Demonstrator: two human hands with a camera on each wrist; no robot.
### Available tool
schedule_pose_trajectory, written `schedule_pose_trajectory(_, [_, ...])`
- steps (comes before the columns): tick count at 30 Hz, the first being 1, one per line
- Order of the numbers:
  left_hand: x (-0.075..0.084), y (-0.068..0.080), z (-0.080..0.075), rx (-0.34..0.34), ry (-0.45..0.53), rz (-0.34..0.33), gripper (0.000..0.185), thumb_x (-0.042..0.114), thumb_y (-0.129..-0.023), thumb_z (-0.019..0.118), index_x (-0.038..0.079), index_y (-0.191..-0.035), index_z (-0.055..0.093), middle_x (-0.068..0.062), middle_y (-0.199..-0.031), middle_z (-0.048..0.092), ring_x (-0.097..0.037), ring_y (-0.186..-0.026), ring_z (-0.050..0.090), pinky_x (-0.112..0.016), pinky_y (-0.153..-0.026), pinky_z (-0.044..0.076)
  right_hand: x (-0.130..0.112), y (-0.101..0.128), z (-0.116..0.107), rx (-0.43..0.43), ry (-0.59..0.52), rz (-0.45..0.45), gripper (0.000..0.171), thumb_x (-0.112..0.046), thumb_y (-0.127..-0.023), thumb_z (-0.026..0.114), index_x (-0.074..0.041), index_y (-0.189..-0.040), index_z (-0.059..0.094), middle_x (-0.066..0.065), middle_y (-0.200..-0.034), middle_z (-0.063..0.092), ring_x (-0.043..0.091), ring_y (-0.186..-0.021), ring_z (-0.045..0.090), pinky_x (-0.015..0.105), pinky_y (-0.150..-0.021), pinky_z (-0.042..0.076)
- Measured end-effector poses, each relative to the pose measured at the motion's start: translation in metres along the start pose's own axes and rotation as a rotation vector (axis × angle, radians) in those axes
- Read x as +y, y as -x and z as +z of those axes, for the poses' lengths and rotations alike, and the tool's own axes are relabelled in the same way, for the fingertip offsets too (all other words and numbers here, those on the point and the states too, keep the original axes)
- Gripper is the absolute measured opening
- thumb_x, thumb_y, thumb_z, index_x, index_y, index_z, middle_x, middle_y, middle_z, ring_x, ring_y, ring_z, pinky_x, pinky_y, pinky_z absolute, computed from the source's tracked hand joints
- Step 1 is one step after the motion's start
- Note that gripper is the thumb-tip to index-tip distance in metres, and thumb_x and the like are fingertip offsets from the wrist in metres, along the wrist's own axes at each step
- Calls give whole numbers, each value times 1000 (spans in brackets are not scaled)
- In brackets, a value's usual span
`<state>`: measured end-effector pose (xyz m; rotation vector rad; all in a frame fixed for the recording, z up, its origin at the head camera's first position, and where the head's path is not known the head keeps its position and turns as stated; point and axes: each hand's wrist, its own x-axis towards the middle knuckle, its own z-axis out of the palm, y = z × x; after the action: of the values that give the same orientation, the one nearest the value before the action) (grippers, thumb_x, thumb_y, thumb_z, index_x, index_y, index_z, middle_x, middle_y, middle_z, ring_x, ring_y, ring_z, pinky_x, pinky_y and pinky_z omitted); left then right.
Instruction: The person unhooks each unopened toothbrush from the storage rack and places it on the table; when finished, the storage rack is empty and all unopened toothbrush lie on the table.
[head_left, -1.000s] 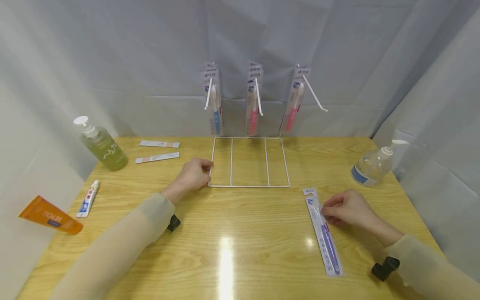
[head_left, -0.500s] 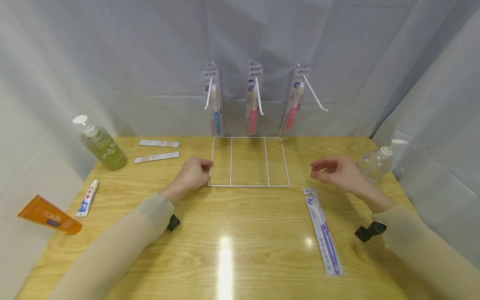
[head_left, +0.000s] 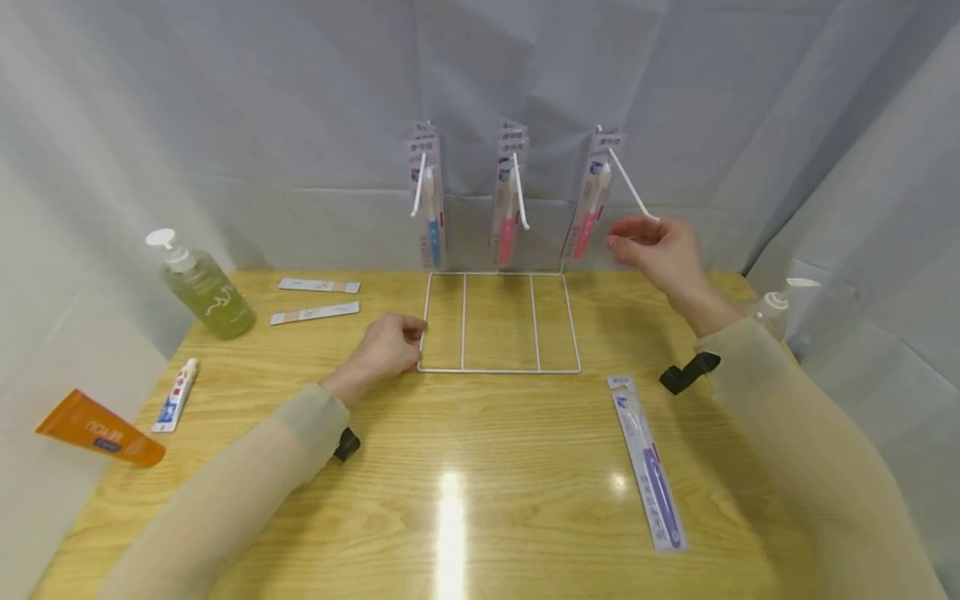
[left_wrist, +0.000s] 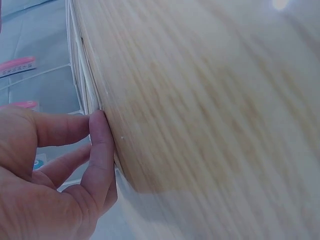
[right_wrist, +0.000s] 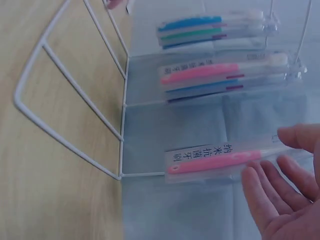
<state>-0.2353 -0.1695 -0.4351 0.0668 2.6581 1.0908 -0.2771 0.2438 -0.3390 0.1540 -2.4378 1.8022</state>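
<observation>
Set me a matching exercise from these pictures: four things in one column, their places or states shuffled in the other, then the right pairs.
Things
1. Purple-handled toothbrush in clear printed packaging
2. Orange plastic squeeze tube
3. Left hand
4. Right hand

Places or states
A. Grips the left side of the white wire rack
B. Lies flat on the yellowish wooden table, right of centre
C. Beside the hanging pink-handled toothbrush in clear packaging, holding nothing
D. At the table's left edge

Pairs
1-B, 2-D, 3-A, 4-C
</observation>
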Motion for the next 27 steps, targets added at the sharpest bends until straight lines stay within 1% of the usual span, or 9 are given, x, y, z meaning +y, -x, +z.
schedule_pose_trajectory(3, [0, 1, -1, -4, 0, -6, 70, -9, -86, 59, -1, -155, 64, -22, -140, 71, -29, -113, 68, -16, -68, 56, -4, -15, 7, 92, -46, -26, 27, -9, -99, 83, 0, -124, 77, -23, -95, 78, -5, -91, 76, 12, -83, 65])
schedule_pose_trajectory(6, [1, 2, -1, -9, 5, -10, 69, -9, -88, 59, 0, -156, 63, -22, -142, 70, -29, -114, 68, -17, -71, 58, -8, -27, 11, 162, -42, -60, 28, -9, -96, 87, -1, -121, 78, -21, -94, 76, -5, -91, 73, 11, -81, 63])
schedule_pose_trajectory(8, [1, 2, -1, -14, 14, -13, 68, -9, -88, 59, 0, -156, 63, -22, -143, 69, -30, -114, 69, -18, -72, 60, -10, -34, 14, 191, -43, -69, 26, -9, -95, 88, -3, -118, 79, -21, -93, 75, -3, -90, 72, 11, -81, 62])
schedule_pose_trajectory(10, [1, 2, -1, -16, 14, -14, 68, -8, -89, 60, 0, -156, 63, -21, -144, 69, -30, -116, 69, -18, -73, 61, -12, -40, 16, 204, -52, -62, 21, -9, -94, 89, -6, -112, 79, -22, -89, 75, -2, -88, 71, 11, -79, 62])
schedule_pose_trajectory(13, [0, 2, -1, -13, 16, -19, 67, -8, -89, 62, 1, -155, 64, -21, -144, 69, -31, -118, 68, -17, -73, 61, -15, -45, 20, 199, -88, -28, 16, -6, -93, 89, -11, -104, 78, -21, -86, 76, 0, -86, 72, 12, -81, 63])
schedule_pose_trajectory(16, [0, 3, -1, -15, 24, -21, 66, -8, -89, 62, 0, -155, 64, -22, -144, 69, -31, -119, 68, -17, -72, 62, -17, -47, 23, 199, -130, 4, 17, -3, -93, 89, -16, -97, 78, -18, -85, 76, 1, -84, 73, 13, -81, 64])
schedule_pose_trajectory(18, [0, 3, -1, -18, 30, -22, 66, -9, -89, 62, 0, -155, 64, -22, -144, 68, -30, -118, 68, -18, -72, 63, -18, -47, 25, 198, -174, 8, 20, 0, -93, 87, -17, -93, 77, -16, -84, 77, 2, -83, 74, 13, -81, 65])
schedule_pose_trajectory(24, [-1, 2, -2, -26, 33, -20, 67, -9, -89, 62, 0, -156, 63, -22, -144, 68, -30, -118, 67, -18, -73, 63, -18, -46, 30, 204, -283, -35, 26, 9, -94, 80, -15, -84, 75, -11, -78, 76, 3, -77, 74, 15, -76, 68])
schedule_pose_trajectory(27, [-2, 1, -2, -27, 31, -24, 68, -9, -89, 64, 1, -156, 63, -21, -144, 68, -31, -119, 67, -18, -72, 63, -18, -46, 31, 207, -290, -42, 26, 9, -94, 79, -14, -84, 76, -11, -77, 76, 2, -76, 74, 15, -75, 67])
